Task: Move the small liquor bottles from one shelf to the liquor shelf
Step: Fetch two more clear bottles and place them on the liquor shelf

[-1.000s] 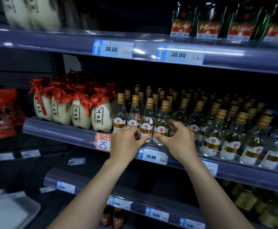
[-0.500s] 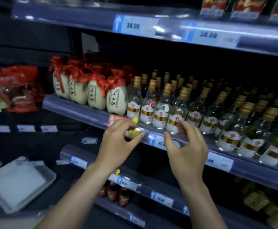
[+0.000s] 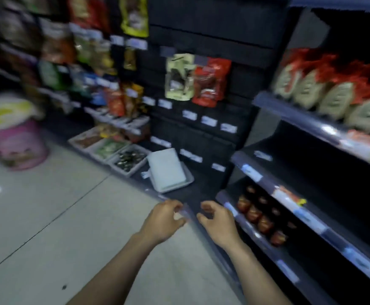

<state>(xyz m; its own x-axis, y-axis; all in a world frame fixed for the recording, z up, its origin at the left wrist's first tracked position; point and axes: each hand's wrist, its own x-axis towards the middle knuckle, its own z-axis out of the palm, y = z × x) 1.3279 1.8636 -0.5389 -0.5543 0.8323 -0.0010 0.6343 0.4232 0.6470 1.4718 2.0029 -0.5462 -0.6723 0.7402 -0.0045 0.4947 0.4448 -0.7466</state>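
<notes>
Two bare forearms reach in from the bottom edge over the grey floor point(image 3: 47, 216). The left hand point(image 3: 163, 220) and the right hand point(image 3: 218, 222) hang side by side, apart from each other and just in front of the low shelf rail point(image 3: 254, 235). On both hands the fingers point(image 3: 177, 204) are loosely curled with the thumb held away from them, and they pinch nothing. The whole view is smeared by motion, so finer detail of the grip cannot be told.

Just to the right of the right hand, the small bottles point(image 3: 258, 216) stand in a row on the lowest shelf behind that rail, dark with reddish tops, touched by neither hand.

Further in, a white tray point(image 3: 168, 172) lies tilted on the dark base shelf. To its left sit clear trays of loose snacks point(image 3: 113, 150). A pink tub point(image 3: 16, 146) stands on the floor at far left.

Beyond, a pale bag point(image 3: 178, 78) and a red bag point(image 3: 211, 82) hang side by side on the dark back panel. On the upper right shelf stand pale jars with red ribbons point(image 3: 333, 95).
</notes>
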